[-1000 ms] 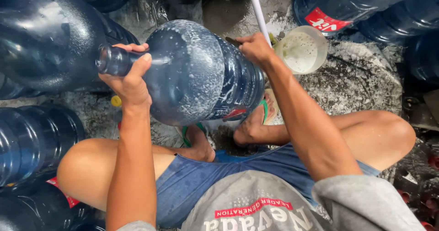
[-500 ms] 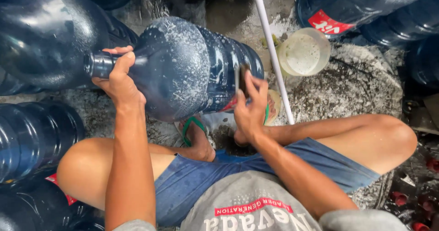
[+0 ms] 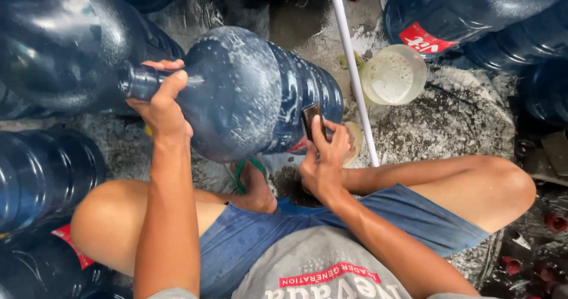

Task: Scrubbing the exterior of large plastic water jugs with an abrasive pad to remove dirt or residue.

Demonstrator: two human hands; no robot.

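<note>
A large dark blue water jug [image 3: 254, 92] lies on its side above my lap, its surface streaked with white soap foam. My left hand [image 3: 160, 101] is closed around the jug's neck at the left. My right hand [image 3: 324, 157] presses a small dark flat pad [image 3: 310, 120] against the jug's lower right side, near a red label. I sit with knees spread on wet ground.
Several more blue jugs [image 3: 47, 50] crowd the left and the top right [image 3: 473, 15]. A white rod [image 3: 354, 68] slants down past a round tub of soapy water [image 3: 393, 74]. Red caps [image 3: 556, 222] lie at the right edge on wet grey concrete [image 3: 449, 121].
My right hand came down from the jug's upper right, near the white rod, to its lower right side with the pad. The jug shifted slightly left.
</note>
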